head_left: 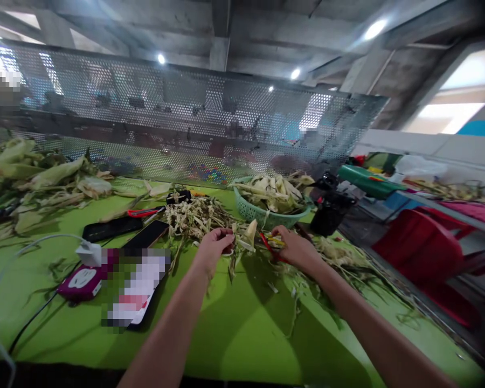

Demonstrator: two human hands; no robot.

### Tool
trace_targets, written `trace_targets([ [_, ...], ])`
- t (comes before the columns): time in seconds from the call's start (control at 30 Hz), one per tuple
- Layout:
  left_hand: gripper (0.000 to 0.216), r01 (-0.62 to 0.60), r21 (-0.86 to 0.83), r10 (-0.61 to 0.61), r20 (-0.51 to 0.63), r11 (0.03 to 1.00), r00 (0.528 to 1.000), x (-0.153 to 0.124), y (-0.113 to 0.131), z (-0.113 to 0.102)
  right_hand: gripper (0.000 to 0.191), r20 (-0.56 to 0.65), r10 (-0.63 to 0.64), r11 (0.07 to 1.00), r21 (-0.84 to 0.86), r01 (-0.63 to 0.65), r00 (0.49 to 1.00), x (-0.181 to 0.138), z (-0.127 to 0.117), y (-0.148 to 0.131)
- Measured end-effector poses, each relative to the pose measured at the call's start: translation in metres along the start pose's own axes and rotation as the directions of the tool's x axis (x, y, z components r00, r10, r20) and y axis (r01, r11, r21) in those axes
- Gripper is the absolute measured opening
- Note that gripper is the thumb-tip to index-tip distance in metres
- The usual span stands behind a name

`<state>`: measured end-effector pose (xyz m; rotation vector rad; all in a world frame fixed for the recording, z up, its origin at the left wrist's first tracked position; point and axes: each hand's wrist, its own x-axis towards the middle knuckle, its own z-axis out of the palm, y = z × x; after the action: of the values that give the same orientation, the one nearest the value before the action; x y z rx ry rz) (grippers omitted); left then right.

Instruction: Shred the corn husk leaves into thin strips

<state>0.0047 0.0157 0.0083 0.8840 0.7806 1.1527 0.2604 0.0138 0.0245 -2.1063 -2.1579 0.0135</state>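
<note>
My left hand (217, 243) is closed, thumb against fingers, on a strip of pale dried corn husk. A cone-shaped piece of husk (249, 235) stands out just right of its fingertips. Close by on the right, my right hand (294, 248) is curled round a slim red-and-yellow tool (270, 247); its exact kind is hard to make out. Behind my left hand lies a heap of small curled husk trimmings (200, 216). A green plastic basket (262, 216) full of pale husks sits just beyond both hands.
On the left are phones, including a black one (147, 237), a purple power strip (81, 281) with a white charger (89, 253), and a red-handled tool (145, 212). Husks (36, 178) pile far left. A perforated metal screen (178, 118) stands behind; a red chair (422, 242) is right.
</note>
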Motion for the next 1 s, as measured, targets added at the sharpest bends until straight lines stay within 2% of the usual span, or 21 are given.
trace_targets([
  [0.1,0.028,-0.008,-0.012,0.008,0.006,1.000,1.000,-0.001,0.002,0.000,0.064,-0.061,-0.072,0.994,0.075,0.077,0.995,-0.003,-0.013,0.014],
  [0.2,0.027,-0.010,-0.014,0.010,0.006,1.000,1.000,-0.002,0.003,0.000,0.050,0.002,-0.034,0.984,0.177,0.033,0.999,-0.009,-0.018,0.036],
  [0.33,0.025,-0.013,-0.005,0.013,-0.001,1.000,1.000,-0.004,0.004,0.000,0.060,-0.032,-0.040,0.953,0.299,0.047,0.999,-0.024,-0.020,0.047],
  [0.4,0.024,-0.005,0.000,0.005,0.003,1.000,1.000,-0.004,0.004,0.000,0.067,-0.036,-0.055,0.921,0.385,0.065,0.998,-0.036,-0.025,0.038],
  [0.5,0.023,-0.015,-0.015,0.014,-0.005,1.000,1.000,-0.004,0.006,0.000,0.069,0.040,-0.156,0.890,0.440,0.123,0.987,-0.053,-0.036,0.014],
  [0.6,0.023,-0.015,-0.027,0.015,-0.017,1.000,1.000,-0.004,0.008,0.000,0.065,0.088,-0.242,0.862,0.477,0.172,0.966,-0.063,-0.043,-0.012],
  [0.7,0.023,-0.024,-0.028,0.024,-0.015,0.999,1.000,-0.003,0.008,0.000,0.058,0.131,-0.264,0.856,0.488,0.170,0.956,-0.065,-0.046,-0.030],
  [0.9,0.022,-0.027,-0.029,0.026,-0.035,0.999,0.999,-0.001,0.007,-0.001,0.061,0.114,-0.289,0.872,0.440,0.212,0.951,-0.069,-0.048,-0.043],
  [1.0,0.018,-0.009,-0.026,0.007,-0.044,1.000,0.999,-0.001,0.008,0.000,0.051,0.101,-0.253,0.890,0.415,0.190,0.962,-0.070,-0.047,-0.043],
])
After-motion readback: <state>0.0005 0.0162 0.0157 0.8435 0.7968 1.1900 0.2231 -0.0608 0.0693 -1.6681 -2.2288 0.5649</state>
